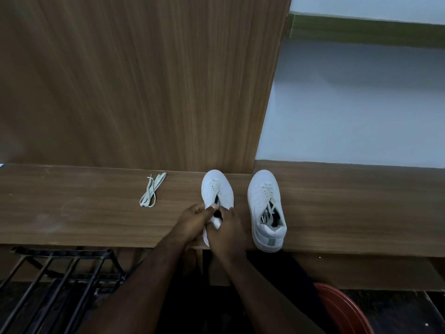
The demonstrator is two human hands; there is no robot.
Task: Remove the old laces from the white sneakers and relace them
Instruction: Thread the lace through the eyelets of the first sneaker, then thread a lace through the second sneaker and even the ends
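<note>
Two white sneakers stand on a wooden ledge [72,213], toes pointing away from me. The left sneaker [216,186] has open eyelets with almost no lace visible. My left hand [195,221] grips its left side near the tongue, thumb at the opening. My right hand [227,230] holds the heel end and right side, covering the back of the shoe. The right sneaker [266,208] is laced, its lace ends tucked inside. A loose bundle of pale laces [151,192] lies on the ledge to the left.
A tall wood panel [144,80] rises directly behind the ledge. A black metal rack [60,273] stands below at the left, a red round basin [342,309] at the lower right. Pale floor shows at the upper right.
</note>
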